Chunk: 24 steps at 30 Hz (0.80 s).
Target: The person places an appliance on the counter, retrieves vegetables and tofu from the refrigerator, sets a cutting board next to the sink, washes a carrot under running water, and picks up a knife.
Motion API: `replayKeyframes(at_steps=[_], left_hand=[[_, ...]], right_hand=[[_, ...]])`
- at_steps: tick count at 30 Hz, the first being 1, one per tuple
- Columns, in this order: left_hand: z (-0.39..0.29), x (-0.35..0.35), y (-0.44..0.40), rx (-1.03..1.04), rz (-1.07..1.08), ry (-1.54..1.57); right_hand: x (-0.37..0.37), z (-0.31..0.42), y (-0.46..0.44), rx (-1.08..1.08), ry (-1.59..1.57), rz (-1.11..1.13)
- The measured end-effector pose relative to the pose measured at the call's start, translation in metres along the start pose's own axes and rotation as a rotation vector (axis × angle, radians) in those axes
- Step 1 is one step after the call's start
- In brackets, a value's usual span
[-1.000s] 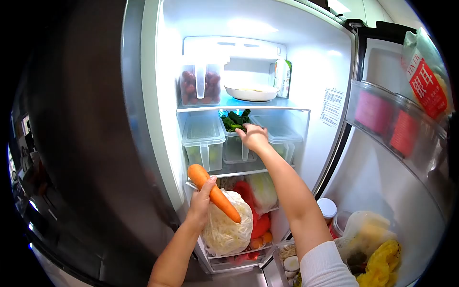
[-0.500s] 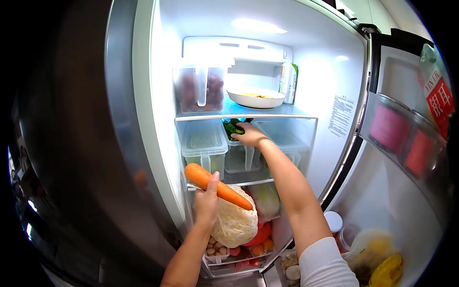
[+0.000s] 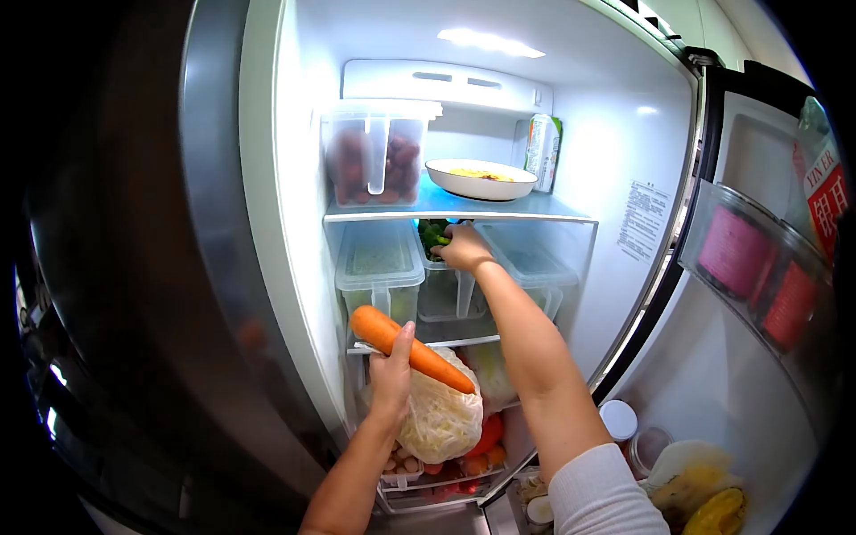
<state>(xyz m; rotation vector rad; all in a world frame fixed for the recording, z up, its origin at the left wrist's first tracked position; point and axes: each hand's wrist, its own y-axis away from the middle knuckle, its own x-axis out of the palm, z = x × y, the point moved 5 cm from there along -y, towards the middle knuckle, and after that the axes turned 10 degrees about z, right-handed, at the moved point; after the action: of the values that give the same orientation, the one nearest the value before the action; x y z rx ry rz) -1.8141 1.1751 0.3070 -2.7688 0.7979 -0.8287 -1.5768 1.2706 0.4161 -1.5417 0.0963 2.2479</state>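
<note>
Carrot (image 3: 434, 362): slanted before a clear bag (image 3: 443, 415), gripped by your left hand (image 3: 390, 379); a slack thumb could let it slide.
Right hand (image 3: 464, 249): at the leafy greens (image 3: 433, 235) in the middle bin (image 3: 444, 299); I can't tell if you grip them.
Upper shelf (image 3: 544, 212): just above your right hand; lifting straight up could knock it.

Bright fridge LED, edges prob. warped
</note>
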Motion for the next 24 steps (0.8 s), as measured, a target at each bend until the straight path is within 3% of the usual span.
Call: replayKeyframes(at_steps=[4, 7, 10, 13, 16, 19, 20, 23, 24], left_hand=[[-0.005, 0.002, 0.003, 0.0, -0.006, -0.034], [-0.005, 0.003, 0.004, 0.005, -0.004, -0.037], [0.0, -0.001, 0.003, -0.011, 0.007, -0.004], [0.0, 0.0, 0.006, -0.02, 0.016, 0.005], [-0.001, 0.001, 0.008, -0.034, 0.021, -0.008], [0.0, -0.002, 0.009, -0.031, 0.003, -0.003], [0.001, -0.003, 0.01, -0.03, -0.005, 0.002], [-0.001, -0.003, 0.015, -0.013, -0.018, -0.037], [0.0, -0.003, 0.017, -0.024, -0.013, -0.038]], right_hand=[[-0.02, 0.002, 0.026, -0.202, -0.152, 0.063], [-0.024, -0.003, 0.04, -0.352, -0.224, -0.245], [-0.022, -0.005, 0.053, -0.401, -0.29, -0.287], [-0.022, -0.009, 0.056, -0.307, -0.409, -0.134], [-0.025, -0.002, 0.059, -0.542, -0.448, -0.149], [-0.043, 0.009, 0.081, -0.559, -0.528, -0.219], [-0.051, 0.012, 0.092, -0.542, -0.364, -0.294], [-0.051, 0.008, 0.117, -0.649, -0.358, -0.493], [-0.053, 0.007, 0.128, -0.683, -0.3, -0.684]])
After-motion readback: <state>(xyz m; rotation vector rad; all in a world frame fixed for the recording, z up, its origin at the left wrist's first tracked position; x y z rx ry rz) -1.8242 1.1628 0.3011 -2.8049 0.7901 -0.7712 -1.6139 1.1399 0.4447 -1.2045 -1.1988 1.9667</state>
